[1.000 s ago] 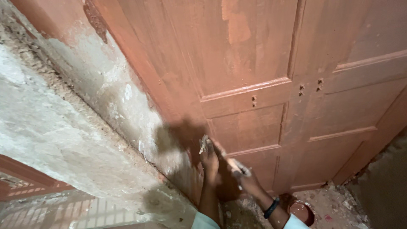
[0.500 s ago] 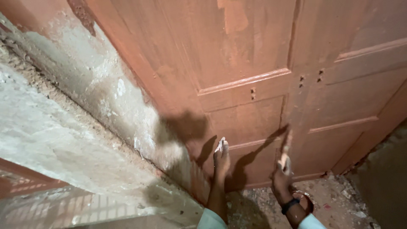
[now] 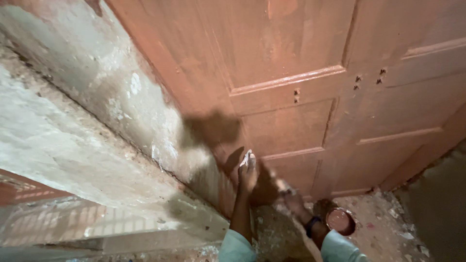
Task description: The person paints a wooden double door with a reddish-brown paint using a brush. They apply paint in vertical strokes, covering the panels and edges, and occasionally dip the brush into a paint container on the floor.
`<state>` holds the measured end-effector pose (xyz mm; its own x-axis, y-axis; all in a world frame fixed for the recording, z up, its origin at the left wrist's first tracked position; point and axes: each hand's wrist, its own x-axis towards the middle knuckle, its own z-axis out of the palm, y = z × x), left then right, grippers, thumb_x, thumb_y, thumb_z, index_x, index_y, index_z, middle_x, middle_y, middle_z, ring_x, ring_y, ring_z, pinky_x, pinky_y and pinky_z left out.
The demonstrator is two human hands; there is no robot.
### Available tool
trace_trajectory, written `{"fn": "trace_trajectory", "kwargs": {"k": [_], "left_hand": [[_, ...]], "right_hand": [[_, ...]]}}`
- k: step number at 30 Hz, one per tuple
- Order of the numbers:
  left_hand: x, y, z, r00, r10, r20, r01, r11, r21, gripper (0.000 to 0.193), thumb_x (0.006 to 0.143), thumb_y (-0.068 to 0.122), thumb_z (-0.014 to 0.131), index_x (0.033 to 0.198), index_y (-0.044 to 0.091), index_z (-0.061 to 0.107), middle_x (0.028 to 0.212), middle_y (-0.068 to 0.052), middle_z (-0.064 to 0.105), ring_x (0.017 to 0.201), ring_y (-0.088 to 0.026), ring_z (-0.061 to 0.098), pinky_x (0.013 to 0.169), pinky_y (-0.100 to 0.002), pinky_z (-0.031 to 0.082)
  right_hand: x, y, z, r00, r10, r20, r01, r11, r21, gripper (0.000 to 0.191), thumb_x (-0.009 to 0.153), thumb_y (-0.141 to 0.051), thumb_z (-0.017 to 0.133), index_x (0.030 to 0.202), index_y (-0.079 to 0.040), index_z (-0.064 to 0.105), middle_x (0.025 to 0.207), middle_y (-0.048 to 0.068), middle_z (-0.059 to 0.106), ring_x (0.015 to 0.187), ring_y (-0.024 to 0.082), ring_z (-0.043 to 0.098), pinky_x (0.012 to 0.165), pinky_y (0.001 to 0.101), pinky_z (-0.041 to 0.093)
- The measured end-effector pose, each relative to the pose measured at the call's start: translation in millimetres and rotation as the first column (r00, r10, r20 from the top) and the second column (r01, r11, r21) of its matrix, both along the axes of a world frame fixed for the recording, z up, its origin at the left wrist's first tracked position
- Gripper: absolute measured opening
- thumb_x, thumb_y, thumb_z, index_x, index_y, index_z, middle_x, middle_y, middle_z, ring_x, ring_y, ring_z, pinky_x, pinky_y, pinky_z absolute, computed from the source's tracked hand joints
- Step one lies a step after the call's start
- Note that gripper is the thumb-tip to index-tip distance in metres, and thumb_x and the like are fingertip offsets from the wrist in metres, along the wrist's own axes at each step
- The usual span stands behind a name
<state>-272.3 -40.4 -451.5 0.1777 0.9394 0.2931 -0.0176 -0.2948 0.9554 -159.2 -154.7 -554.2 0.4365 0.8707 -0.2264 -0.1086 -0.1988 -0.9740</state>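
Two hands logged, both low against the door.

Starting at fingers [image 3: 246, 165] of left hand [image 3: 248, 177]: clenched on small white scrap [image 3: 246, 157], pressed up against orange-brown panelled door [image 3: 310, 58], just below a raised moulding. Much the same spot as half a second back; no real shift there.

Over to right hand [image 3: 292, 198]: smeared by motion, so cannot tell whether fingers closed or loose. Pale streak at its tip, possibly the brush seen half a second ago, not certain. Was up on the lower panel then, brush upright; now dropped to the door's foot, between left forearm and paint tin [image 3: 341, 221]. Dark band [image 3: 313, 224] on that wrist.

Paint tin: round, open, reddish-brown inside, set on rubble-strewn floor [image 3: 388, 213] near the door's bottom edge. Close to right hand, not touching.

Judged from the drop: brush off the wood for the moment, no stroke going onto the panel; left hand holding station on the surface with the scrap.

Further out: rough grey plastered wall [image 3: 73, 136] left of the door frame, flaking in pale patches. Shadow of the hands thrown across frame and panel. Small paired holes [image 3: 296, 94] in the cross rail. Light sleeves at bottom edge of view.
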Motion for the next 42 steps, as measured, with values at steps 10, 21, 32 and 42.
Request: {"fn": "trace_trajectory", "kwargs": {"k": [10, 21, 32, 42], "left_hand": [[15, -13, -32, 0.972, -0.015, -0.233, 0.002, 0.998, -0.059, 0.055, 0.107, 0.039, 0.049, 0.143, -0.002, 0.055, 0.14, -0.019, 0.064, 0.133, -0.027, 0.059, 0.115, -0.035, 0.042], [14, -10, -32, 0.946, -0.14, -0.292, 0.133, 0.99, -0.042, 0.061, 0.106, 0.042, 0.048, 0.148, -0.002, 0.048, 0.146, -0.023, 0.058, 0.141, -0.032, 0.052, 0.118, -0.039, 0.036], [62, -18, -24, 0.874, -0.244, -0.421, 0.231, 0.97, -0.081, 0.063, 0.106, 0.047, 0.045, 0.153, 0.004, 0.044, 0.156, -0.025, 0.046, 0.152, -0.038, 0.032, 0.122, -0.043, 0.028], [115, -40, -24, 0.823, -0.317, -0.472, 0.343, 0.939, -0.032, 0.065, 0.104, 0.047, 0.045, 0.153, 0.004, 0.043, 0.156, -0.024, 0.047, 0.152, -0.038, 0.032, 0.123, -0.043, 0.028]], "right_hand": [[59, -42, 3, 0.749, -0.628, -0.213, 0.663, 0.713, 0.227, 0.03, 0.102, -0.016, 0.047, 0.129, -0.003, 0.052, 0.087, 0.0, 0.061, 0.07, 0.008, 0.054, 0.055, 0.0268, 0.044], [9, -9, -7, 0.992, 0.051, -0.119, -0.065, 0.991, -0.12, 0.031, 0.099, -0.014, 0.056, 0.129, -0.008, 0.062, 0.07, 0.003, 0.058, 0.053, 0.013, 0.046, 0.046, 0.0296, 0.038], [108, -44, 23, 0.903, -0.35, -0.251, 0.341, 0.937, -0.081, 0.02, 0.103, -0.014, 0.058, 0.118, -0.004, 0.066, 0.074, 0.003, 0.05, 0.058, 0.012, 0.046, 0.047, 0.03, 0.039], [156, -82, 21, 0.824, -0.282, -0.492, 0.352, 0.934, 0.054, 0.013, 0.106, -0.018, 0.055, 0.107, -0.006, 0.057, 0.076, 0.0, 0.054, 0.055, 0.01, 0.049, 0.045, 0.0263, 0.037]]}}
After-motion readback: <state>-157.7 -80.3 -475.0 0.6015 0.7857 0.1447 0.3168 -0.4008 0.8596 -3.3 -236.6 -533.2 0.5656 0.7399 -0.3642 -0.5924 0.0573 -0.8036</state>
